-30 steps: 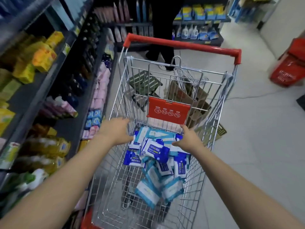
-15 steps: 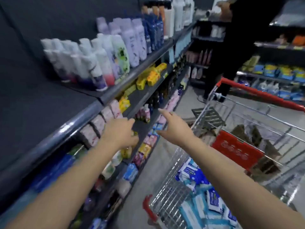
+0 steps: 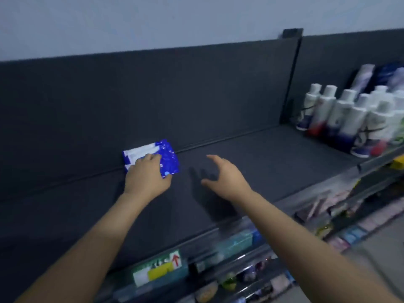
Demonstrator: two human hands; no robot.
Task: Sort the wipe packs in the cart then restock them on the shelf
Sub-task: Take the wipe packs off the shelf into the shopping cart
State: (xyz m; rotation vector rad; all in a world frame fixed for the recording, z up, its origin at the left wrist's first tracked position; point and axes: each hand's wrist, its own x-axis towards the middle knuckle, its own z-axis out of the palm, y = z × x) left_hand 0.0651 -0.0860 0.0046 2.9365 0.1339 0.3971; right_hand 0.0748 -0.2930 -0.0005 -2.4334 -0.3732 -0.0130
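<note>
A dark blue and white wipe pack (image 3: 168, 156) lies on the dark grey top shelf (image 3: 251, 162), pushed against the back panel. My left hand (image 3: 146, 178) rests over the pack with fingers on top and the thumb at its right corner. Just right of it, my right hand (image 3: 225, 176) hovers above the shelf with fingers spread and nothing in it. The cart and the other wipe packs are out of view.
White bottles (image 3: 349, 119) stand in rows on the same shelf at the right, past a vertical divider (image 3: 288, 84). Price tags (image 3: 159, 267) run along the shelf's front edge. Lower shelves with mixed goods (image 3: 328, 224) show below at the right.
The view swung from the cart to the top shelf. Both hands rose from the cart to the shelf; the left one now presses a blue wipe pack against the back panel.
</note>
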